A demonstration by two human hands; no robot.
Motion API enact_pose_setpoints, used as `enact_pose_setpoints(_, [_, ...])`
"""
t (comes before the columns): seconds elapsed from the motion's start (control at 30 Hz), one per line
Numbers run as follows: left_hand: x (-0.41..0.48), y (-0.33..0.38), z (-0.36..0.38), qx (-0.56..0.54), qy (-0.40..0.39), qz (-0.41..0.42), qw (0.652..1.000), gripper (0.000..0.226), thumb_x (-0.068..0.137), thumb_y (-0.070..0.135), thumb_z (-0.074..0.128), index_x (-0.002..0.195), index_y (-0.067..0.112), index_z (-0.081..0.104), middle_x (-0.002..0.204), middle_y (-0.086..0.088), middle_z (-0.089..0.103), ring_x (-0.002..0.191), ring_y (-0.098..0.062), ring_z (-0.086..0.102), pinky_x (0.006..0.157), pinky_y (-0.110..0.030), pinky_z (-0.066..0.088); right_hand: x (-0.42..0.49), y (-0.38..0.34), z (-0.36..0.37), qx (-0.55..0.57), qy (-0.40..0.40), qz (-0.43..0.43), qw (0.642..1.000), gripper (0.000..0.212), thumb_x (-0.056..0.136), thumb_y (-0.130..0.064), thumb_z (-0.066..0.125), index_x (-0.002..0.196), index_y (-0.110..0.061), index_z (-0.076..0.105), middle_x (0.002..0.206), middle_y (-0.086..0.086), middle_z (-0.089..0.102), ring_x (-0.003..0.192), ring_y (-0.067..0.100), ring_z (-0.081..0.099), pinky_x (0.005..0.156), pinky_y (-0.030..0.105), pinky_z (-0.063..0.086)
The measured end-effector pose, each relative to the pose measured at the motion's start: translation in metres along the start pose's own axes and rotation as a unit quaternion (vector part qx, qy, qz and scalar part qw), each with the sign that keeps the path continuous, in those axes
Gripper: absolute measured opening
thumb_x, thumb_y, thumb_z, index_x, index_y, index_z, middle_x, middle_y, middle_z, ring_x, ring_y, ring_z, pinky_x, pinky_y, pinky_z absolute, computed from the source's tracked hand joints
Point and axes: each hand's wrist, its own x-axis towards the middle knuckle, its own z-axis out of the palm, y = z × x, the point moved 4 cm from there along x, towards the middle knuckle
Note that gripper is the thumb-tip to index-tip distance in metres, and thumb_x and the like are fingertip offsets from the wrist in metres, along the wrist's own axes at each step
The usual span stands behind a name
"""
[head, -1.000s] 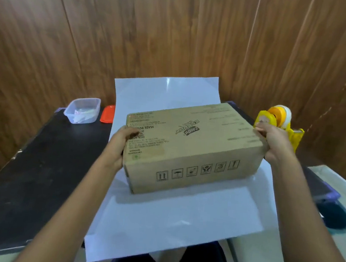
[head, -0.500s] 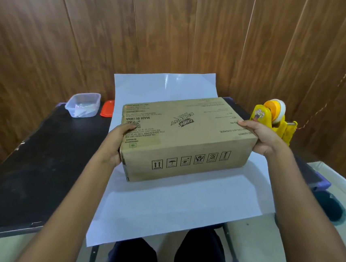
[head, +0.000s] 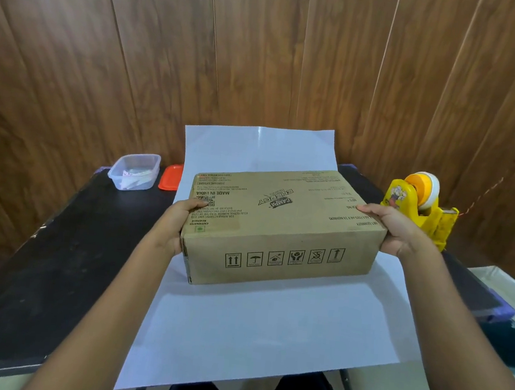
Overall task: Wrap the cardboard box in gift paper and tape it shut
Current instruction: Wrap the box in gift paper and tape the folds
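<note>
Head view
Cardboard box (head: 281, 228): lies flat on the sheet of paper, in the middle of the worktop, its long printed side facing the near edge; printing on top reads upside down
Gift paper (head: 256, 326): plain white sheet spread under the box; its far end curls up against the wood wall, its near end hangs over the near edge of the worktop
Left hand (head: 173, 224): clasps the left end of the box, thumb on the top face, fingers (head: 200, 203) wrapped round the end
Right hand (head: 399, 229): clasps the right end of the box, fingers (head: 371, 209) lying on the top edge, palm against the end
Tape dispenser (head: 421, 207): yellow, with an orange and white roll, stands near the right edge of the worktop, just beyond the right hand
Clear tub (head: 134, 171): near the far left corner, with something white inside
Orange lid (head: 169, 177): flat beside the tub, touching the paper's left edge
Worktop (head: 55, 254): black, bare on the left
</note>
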Motion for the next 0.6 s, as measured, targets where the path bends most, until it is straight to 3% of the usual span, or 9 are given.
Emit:
enact_pose_setpoints(0.13, [0.0028, 0.0048, -0.0032, -0.004, 0.009, -0.004, 1.0, 0.016, 0.092, 0.011, 0.048, 0.099, 0.007, 0.062, 0.077, -0.011, 0.073, 0.065, -0.022, 0.071, 0.052, -0.032, 0.058, 0.0013, 0.0009, 0.0031, -0.005, 0.008, -0.001, 1.0, 0.021, 0.096, -0.018, 0.044, 0.104, -0.009, 0.061, 0.081, 0.01, 0.074, 0.065, 0.021, 0.072, 0.055, 0.03, 0.059])
enact_pose_setpoints(0.6, [0.0023, 0.0099, -0.002, 0.0, 0.004, -0.006, 1.0, 0.017, 0.093, 0.01, 0.046, 0.099, 0.007, 0.062, 0.076, -0.01, 0.073, 0.064, -0.022, 0.071, 0.053, -0.032, 0.058, -0.0002, 0.0007, 0.0073, -0.017, 0.035, -0.019, 0.999, 0.023, 0.097, -0.018, 0.041, 0.105, -0.01, 0.061, 0.081, 0.007, 0.074, 0.065, 0.019, 0.072, 0.058, 0.027, 0.058])
